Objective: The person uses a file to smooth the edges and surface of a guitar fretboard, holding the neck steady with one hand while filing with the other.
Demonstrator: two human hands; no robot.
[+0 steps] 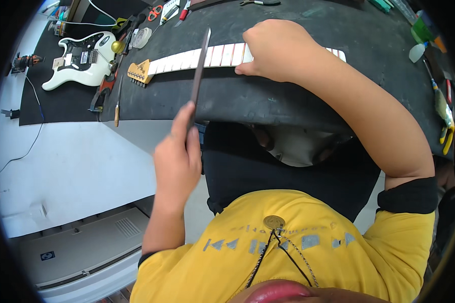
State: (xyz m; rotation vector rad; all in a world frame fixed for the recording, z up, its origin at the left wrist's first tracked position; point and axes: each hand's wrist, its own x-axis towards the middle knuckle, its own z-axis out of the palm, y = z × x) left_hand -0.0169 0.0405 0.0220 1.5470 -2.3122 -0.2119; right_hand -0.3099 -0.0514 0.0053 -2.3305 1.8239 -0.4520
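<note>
Metal file [200, 70], clamped in the left hand [178, 154], crosses the sideways-lying guitar neck [221, 56], left of the right hand [279, 50] clasping it.

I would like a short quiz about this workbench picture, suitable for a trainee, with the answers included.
1. Which hand grips the long metal tool?
2. True or false: the right hand rests on the headstock.
3. Seen in the picture, the white guitar body lies where from the headstock: (a) left, (b) right, (c) on top?

Key:
1. The left hand.
2. False; it is on the fretted part of the guitar neck.
3. a
</note>
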